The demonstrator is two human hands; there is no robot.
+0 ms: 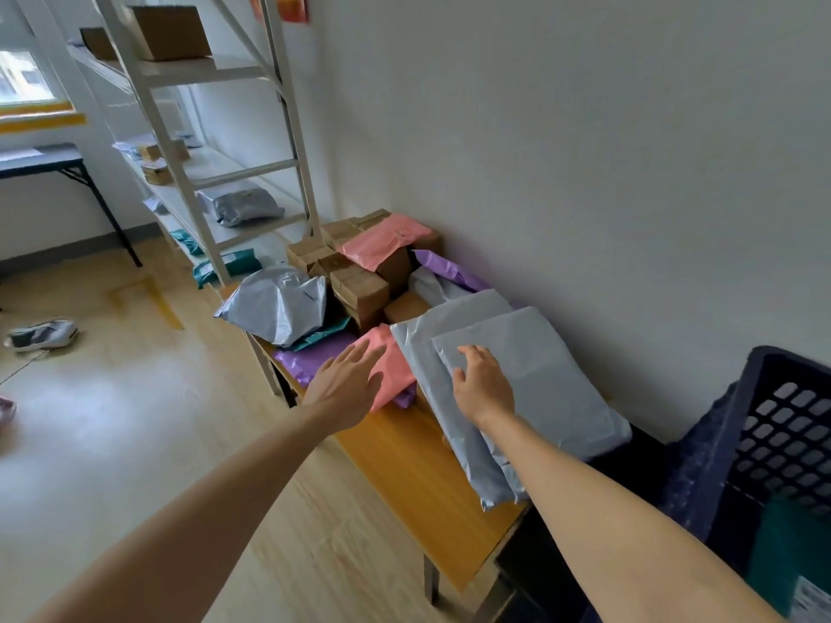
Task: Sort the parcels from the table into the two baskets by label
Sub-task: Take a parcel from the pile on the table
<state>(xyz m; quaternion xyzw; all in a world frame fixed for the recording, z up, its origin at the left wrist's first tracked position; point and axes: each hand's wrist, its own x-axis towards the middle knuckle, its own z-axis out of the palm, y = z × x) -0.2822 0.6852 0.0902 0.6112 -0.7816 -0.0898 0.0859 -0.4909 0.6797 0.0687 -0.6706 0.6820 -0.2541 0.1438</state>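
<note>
Parcels crowd the wooden table (pixel 404 456) against the wall, with a dark basket (pixel 782 424) at its right end. Right hand (pixel 483 384) lies on the top grey parcel (pixel 539 375), fingers curled at its corner, not yet gripping. Left hand (pixel 346 384) hovers spread over a pink parcel (pixel 393 366). Next, probably: lift one, find its label.

Grey, pink and purple mailer parcels (pixel 530 375) lie heaped beside cardboard boxes (pixel 359 285) on the wooden table (pixel 413 478).

light: soft daylight fr window (pixel 27 78) | glare on floor (pixel 112 397) | edges warped | slight blur
</note>
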